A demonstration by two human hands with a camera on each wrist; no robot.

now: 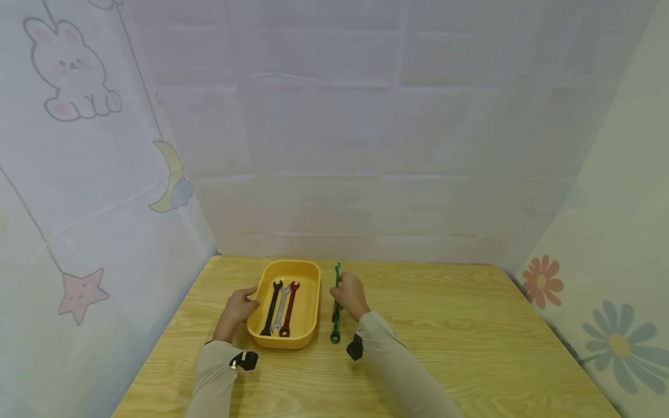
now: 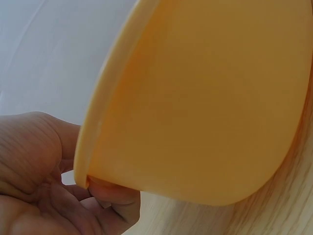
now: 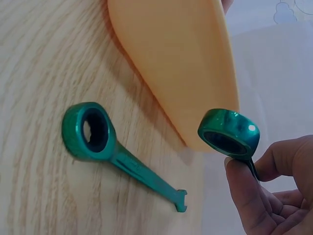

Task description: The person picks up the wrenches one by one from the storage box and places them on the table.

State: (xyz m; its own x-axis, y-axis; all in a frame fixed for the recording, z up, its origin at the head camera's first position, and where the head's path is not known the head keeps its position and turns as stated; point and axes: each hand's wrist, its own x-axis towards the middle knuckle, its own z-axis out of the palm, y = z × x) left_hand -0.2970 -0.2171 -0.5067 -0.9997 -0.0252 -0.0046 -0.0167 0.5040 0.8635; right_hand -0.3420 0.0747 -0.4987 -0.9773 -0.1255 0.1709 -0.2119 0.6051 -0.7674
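Observation:
A yellow plastic tray [image 1: 310, 342] stands on the table; inside it lie a black wrench [image 1: 271, 307], a silver wrench [image 1: 283, 307] and a red wrench [image 1: 290, 307], side by side. At its left side my left hand [image 1: 240, 306] grips the rim, with fingers under the lip in the left wrist view. To the right of the tray, my right hand [image 1: 352, 295] pinches a green wrench [image 3: 230, 133] between thumb and finger, ring end raised above the table. A second green wrench [image 3: 142, 171] lies on the wood below it.
The wooden table [image 1: 444, 325] extends to the right of my right arm. White sheets with printed figures hang behind and on both sides, close to the table's edges. A black wrist camera [image 1: 355, 347] sits on my right sleeve, another [image 1: 247, 360] on the left.

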